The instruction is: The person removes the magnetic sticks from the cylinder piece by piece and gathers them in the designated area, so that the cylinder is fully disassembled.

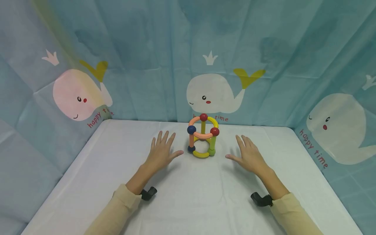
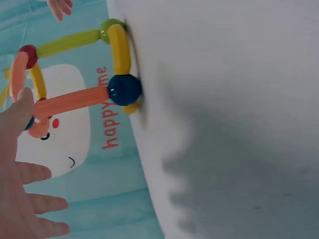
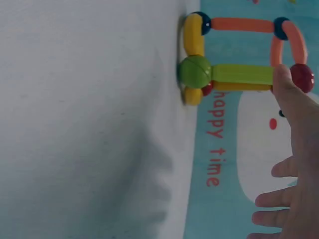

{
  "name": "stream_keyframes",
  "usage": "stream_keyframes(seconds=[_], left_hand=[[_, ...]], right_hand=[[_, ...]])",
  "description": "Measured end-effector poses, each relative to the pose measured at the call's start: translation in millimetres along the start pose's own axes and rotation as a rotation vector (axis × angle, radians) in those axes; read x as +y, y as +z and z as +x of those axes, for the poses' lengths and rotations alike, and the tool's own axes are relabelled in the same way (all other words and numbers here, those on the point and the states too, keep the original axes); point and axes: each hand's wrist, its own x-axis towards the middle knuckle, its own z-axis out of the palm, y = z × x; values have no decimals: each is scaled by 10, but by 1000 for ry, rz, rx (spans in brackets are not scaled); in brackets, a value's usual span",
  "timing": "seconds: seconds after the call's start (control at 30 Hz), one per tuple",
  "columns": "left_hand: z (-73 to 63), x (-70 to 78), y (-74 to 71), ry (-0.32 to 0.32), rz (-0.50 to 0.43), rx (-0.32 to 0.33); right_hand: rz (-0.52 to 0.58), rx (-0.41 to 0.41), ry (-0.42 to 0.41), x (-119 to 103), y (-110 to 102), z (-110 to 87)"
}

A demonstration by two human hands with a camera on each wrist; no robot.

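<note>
A toy frame built of coloured rods and balls (image 1: 213, 143) stands upright on the white table, with curved pieces forming a ring at top and bottom. Blue and red balls join the upper ring; a green ball (image 3: 195, 71) and a dark blue ball (image 2: 124, 90) sit at its base. My left hand (image 1: 161, 153) is to the left of the frame, fingers spread, thumb pointing toward it. On the right side my right hand (image 1: 249, 155) mirrors it, fingers straight and apart. In the head view a gap shows between each hand and the toy, and both hands hold nothing.
The white tabletop (image 1: 188, 202) extends around the toy. A pale blue curtain (image 1: 147, 91) printed with whales hangs behind and at both sides. A black wrist camera (image 1: 148, 193) shows at the left cuff, another black camera (image 1: 261, 199) at the right cuff.
</note>
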Motion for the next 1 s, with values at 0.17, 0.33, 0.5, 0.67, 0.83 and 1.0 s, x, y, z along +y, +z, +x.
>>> stream_keyframes(seconds=[0.17,0.33,0.5,0.67,0.83,1.0], left_hand=[[74,15,-102,94,-18,112],[163,61,-167,202,-96,212],[238,148,-181,306,-186,289],[319,256,-187,381,-226,322],[399,377,-174,471,-244,339],[486,511,-136,583,-206,355]], right_hand=[[12,9,-16,-67,-118,95],[38,62,-71,-120,-185,191],[129,123,-177,-170,-210,247],[207,162,-246,-238,-217,306],[256,206,-276,-315,-218,362],[280,262,-330,-376,-196,424]])
